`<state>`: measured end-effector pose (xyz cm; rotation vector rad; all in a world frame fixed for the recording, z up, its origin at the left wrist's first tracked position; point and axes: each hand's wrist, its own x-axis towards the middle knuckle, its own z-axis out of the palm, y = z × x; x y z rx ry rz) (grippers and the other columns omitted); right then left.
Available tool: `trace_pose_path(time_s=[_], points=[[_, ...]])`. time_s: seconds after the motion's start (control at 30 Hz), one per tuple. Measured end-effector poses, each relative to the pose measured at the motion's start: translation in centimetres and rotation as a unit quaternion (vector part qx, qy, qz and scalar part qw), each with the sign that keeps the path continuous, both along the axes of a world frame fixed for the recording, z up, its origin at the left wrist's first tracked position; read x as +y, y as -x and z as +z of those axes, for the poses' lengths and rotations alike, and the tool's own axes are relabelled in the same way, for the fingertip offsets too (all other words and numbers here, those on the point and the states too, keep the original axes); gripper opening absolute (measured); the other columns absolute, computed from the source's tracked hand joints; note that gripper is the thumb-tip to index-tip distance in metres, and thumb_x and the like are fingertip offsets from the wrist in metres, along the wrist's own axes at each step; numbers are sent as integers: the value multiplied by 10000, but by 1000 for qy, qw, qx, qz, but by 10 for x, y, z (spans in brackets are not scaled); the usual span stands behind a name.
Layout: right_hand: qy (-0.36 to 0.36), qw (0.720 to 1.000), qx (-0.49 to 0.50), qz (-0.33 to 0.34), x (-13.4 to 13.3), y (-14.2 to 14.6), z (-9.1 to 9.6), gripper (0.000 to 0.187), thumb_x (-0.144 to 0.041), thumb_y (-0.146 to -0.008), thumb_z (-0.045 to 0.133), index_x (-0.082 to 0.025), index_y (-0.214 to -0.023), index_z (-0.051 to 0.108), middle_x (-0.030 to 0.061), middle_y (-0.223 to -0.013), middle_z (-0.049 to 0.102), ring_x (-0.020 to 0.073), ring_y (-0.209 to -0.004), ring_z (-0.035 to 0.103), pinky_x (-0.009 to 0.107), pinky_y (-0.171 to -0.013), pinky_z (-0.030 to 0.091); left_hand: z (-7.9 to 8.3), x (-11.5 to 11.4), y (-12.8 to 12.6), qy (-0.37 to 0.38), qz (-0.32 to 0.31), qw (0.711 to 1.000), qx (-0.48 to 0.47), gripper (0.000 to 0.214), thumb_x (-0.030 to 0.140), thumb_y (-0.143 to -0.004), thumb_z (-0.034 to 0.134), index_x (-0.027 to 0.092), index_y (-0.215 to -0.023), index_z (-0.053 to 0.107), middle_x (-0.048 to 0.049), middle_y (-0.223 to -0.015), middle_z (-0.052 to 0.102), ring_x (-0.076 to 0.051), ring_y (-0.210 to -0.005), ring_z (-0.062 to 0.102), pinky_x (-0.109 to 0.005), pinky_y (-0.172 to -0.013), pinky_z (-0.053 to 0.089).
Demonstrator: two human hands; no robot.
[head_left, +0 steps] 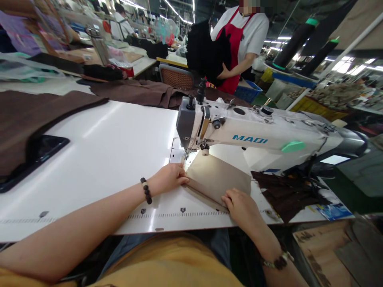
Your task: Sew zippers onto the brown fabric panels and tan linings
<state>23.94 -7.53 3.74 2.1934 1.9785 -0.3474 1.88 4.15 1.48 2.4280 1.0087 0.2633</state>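
A beige fabric piece [220, 175] lies on the white table, its far corner by the needle area of a sewing machine [227, 123]. My left hand [172, 177] pinches the fabric's left corner, close to the presser foot. At the near right edge, my right hand [241, 205] has its fingers closed on the same fabric, with thumb and fingertips along a folded edge. The needle itself is too small to make out.
Brown fabric [50, 119] covers the table's left side, over a black-edged tray [48, 149]. Dark brown pieces [284, 191] lie at right beside a blue packet [335, 211]. Beyond the machine stands a person in a red apron [236, 38] holding black fabric [206, 52].
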Motion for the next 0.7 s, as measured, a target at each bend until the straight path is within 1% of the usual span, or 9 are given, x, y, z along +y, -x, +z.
trace_pose_path(time_s=[0.17, 0.27, 0.33, 0.4, 0.5, 0.53, 0.6, 0.67, 0.7], points=[[18, 999, -29, 9, 4, 4, 3, 220, -220, -905, 428, -151, -830, 623, 77, -859, 629, 223, -852, 603, 294, -665, 379, -4, -6, -4, -54, 42, 998, 11, 194, 222, -793, 634, 136, -624, 590, -11, -720, 536, -137, -641, 519, -238, -581, 387], [39, 999, -32, 16, 2, 12, 6, 215, -215, -901, 432, -150, -825, 622, 88, -863, 646, 237, -841, 619, 299, -659, 400, -3, -10, -4, -98, 41, 994, 18, 119, 218, -823, 607, 128, -745, 600, -47, -808, 549, -187, -749, 519, -300, -681, 395], [57, 998, -35, 18, -3, 18, 4, 199, -207, -901, 423, -153, -880, 614, 90, -822, 656, 247, -796, 632, 300, -620, 415, -1, -13, -2, -137, 6, 990, 24, 76, 189, -860, 547, 137, -835, 597, -69, -912, 550, -207, -824, 505, -344, -756, 381], [55, 997, -46, 41, -7, 23, 2, 224, -166, -897, 401, -173, -1034, 579, 80, -791, 656, 243, -729, 637, 298, -572, 428, 1, -14, 1, -201, -71, 976, 33, 119, 174, -895, 476, 150, -873, 590, -74, -991, 538, -210, -872, 486, -365, -805, 362], [-27, 987, -62, 148, -8, 24, -2, 470, -67, -853, 378, -281, -1268, 425, 92, -1020, 619, 237, -845, 615, 346, -665, 476, -2, -10, 4, -298, -150, 942, 45, 174, 180, -920, 413, 146, -984, 572, -79, -1049, 529, -212, -910, 466, -358, -822, 357], [-66, 978, -56, 190, -6, 23, -2, 528, -50, -838, 371, -317, -1293, 391, 93, -1174, 553, 248, -975, 573, 394, -760, 472, -3, -7, 3, -313, -151, 937, 46, 194, 180, -923, 405, 144, -1042, 554, -80, -1078, 524, -212, -925, 461, -353, -823, 358], [-111, 959, -24, 261, 1, 21, -1, 590, -38, -811, 351, -328, -1325, 345, 53, -1402, 333, 266, -1228, 376, 495, -941, 375, -7, -1, 1, -324, -150, 933, 48, 220, 185, -932, 391, 144, -1098, 530, -75, -1133, 515, -209, -955, 451, -343, -828, 359], [-99, 948, 24, 300, 7, 20, 2, 616, -46, -783, 338, -291, -1348, 316, -1, -1472, 161, 245, -1335, 174, 534, -1032, 257, -10, 4, -2, -318, -158, 934, 48, 218, 198, -936, 401, 141, -1103, 528, -64, -1151, 522, -206, -972, 448, -339, -839, 363], [-79, 947, 48, 309, 10, 19, 3, 624, -58, -771, 338, -270, -1358, 303, -15, -1477, 131, 227, -1349, 125, 531, -1053, 225, -11, 5, -3, -310, -160, 936, 47, 218, 203, -932, 415, 141, -1109, 525, -59, -1147, 530, -207, -979, 449, -340, -847, 364]])
